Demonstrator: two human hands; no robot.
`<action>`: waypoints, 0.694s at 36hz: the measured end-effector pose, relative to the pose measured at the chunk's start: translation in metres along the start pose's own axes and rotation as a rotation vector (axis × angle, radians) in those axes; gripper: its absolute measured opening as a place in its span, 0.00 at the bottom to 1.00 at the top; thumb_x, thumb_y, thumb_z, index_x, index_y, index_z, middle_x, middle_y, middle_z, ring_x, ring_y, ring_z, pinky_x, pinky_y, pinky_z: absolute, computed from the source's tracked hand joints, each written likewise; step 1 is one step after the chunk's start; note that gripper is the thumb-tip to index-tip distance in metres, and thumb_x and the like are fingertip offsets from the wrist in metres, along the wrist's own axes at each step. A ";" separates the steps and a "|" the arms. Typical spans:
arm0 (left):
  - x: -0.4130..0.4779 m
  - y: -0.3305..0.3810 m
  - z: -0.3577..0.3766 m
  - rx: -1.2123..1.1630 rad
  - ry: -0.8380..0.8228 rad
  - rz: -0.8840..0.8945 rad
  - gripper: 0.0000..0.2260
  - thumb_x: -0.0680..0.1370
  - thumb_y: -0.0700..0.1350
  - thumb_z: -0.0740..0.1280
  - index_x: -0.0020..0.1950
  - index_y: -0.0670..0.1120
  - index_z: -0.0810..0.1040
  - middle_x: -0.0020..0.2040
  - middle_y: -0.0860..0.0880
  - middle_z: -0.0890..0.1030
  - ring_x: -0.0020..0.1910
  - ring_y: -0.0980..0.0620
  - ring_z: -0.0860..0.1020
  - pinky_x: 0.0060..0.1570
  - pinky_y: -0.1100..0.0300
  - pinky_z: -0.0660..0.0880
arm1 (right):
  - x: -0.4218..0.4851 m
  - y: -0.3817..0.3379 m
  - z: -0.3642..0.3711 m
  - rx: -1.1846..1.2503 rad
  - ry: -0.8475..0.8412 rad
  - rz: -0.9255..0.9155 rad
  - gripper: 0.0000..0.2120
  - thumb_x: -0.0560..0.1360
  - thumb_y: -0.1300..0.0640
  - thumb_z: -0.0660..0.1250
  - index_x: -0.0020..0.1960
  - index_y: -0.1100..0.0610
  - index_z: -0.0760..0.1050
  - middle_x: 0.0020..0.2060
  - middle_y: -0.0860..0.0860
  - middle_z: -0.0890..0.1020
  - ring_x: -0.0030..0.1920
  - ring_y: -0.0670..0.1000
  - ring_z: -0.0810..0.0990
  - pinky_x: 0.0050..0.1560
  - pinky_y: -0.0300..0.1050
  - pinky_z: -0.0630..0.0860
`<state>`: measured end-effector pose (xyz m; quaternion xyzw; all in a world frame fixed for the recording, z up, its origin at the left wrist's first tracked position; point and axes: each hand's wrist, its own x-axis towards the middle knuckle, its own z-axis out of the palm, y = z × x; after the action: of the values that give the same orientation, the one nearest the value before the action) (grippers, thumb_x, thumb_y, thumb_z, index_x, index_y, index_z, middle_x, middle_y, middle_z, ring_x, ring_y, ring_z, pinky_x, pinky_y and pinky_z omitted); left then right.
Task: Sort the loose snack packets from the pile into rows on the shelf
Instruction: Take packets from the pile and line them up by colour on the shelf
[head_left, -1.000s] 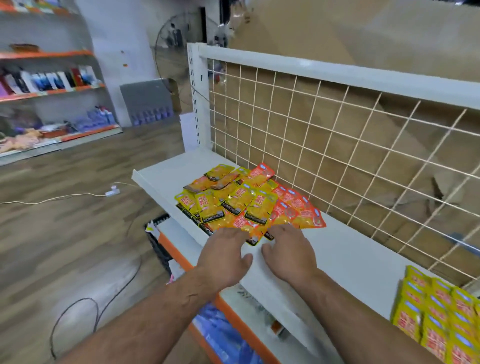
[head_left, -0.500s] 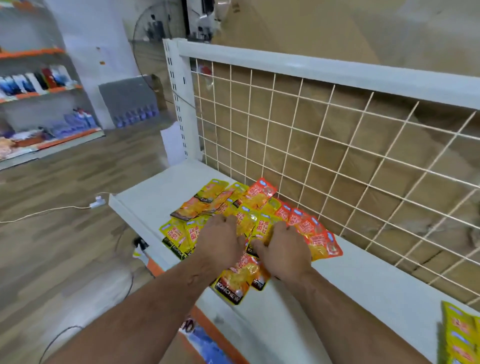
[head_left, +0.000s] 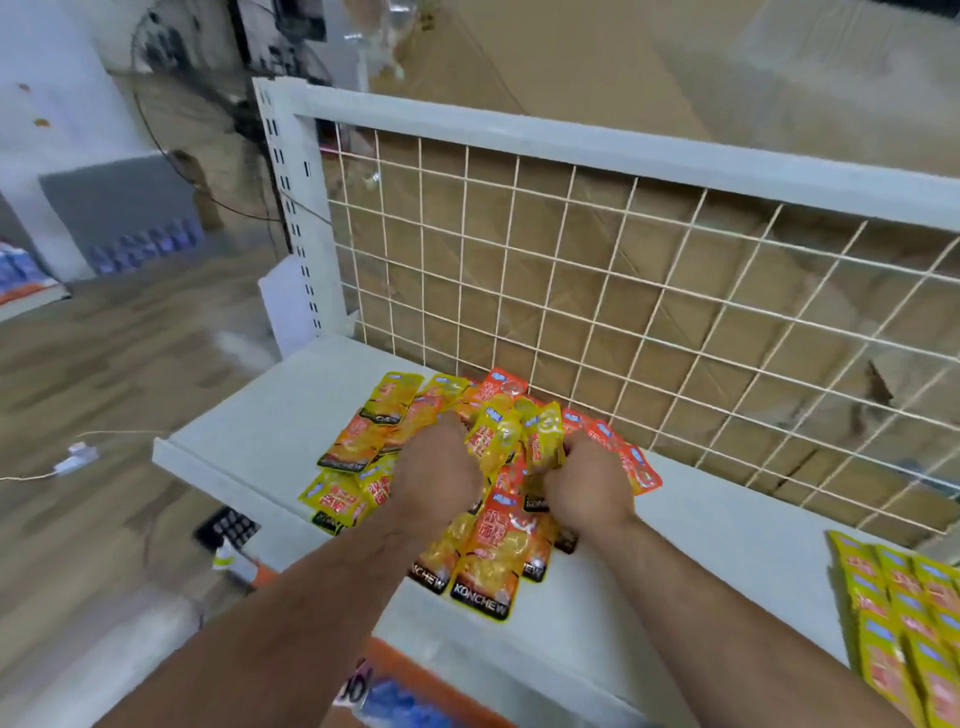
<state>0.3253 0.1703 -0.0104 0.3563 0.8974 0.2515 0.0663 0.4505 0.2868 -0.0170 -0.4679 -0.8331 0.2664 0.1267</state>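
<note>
Judged partly done: noted rows (head_left: 909, 613) at 4 o'clock on shelf (head_left: 249, 436), unsorted pile (head_left: 493, 561) at centre, gripped by left hand (head_left: 439, 473) and right hand (head_left: 587, 488).

I am showing two bare arms, my left forearm (head_left: 291, 613) and my right forearm (head_left: 727, 613), both lying uncovered down to the bottom of the view. My left hand (head_left: 439, 467) and right hand (head_left: 587, 483) are going bare too, showing their backs and knuckles.
</note>
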 end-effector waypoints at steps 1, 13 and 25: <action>0.000 0.000 -0.001 -0.059 -0.007 -0.014 0.10 0.75 0.41 0.64 0.56 0.43 0.75 0.48 0.44 0.82 0.47 0.43 0.80 0.38 0.56 0.71 | -0.002 0.002 -0.002 0.042 0.012 0.011 0.10 0.68 0.55 0.65 0.49 0.54 0.78 0.44 0.52 0.84 0.48 0.57 0.82 0.44 0.46 0.77; -0.028 0.049 0.015 -0.458 -0.098 -0.005 0.03 0.73 0.41 0.68 0.44 0.48 0.79 0.49 0.46 0.84 0.49 0.43 0.81 0.48 0.55 0.78 | -0.070 0.056 -0.040 0.604 0.258 0.298 0.05 0.65 0.59 0.72 0.33 0.54 0.77 0.30 0.49 0.80 0.35 0.52 0.78 0.40 0.49 0.75; -0.081 0.110 0.058 -0.508 -0.312 0.124 0.09 0.71 0.41 0.72 0.35 0.49 0.74 0.42 0.43 0.84 0.44 0.43 0.82 0.44 0.51 0.79 | -0.137 0.116 -0.080 0.632 0.363 0.407 0.16 0.72 0.66 0.70 0.31 0.54 0.69 0.23 0.48 0.73 0.29 0.52 0.73 0.27 0.40 0.65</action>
<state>0.4688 0.2078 -0.0110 0.4170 0.7612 0.4136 0.2750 0.6432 0.2454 -0.0110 -0.6006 -0.5648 0.4419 0.3535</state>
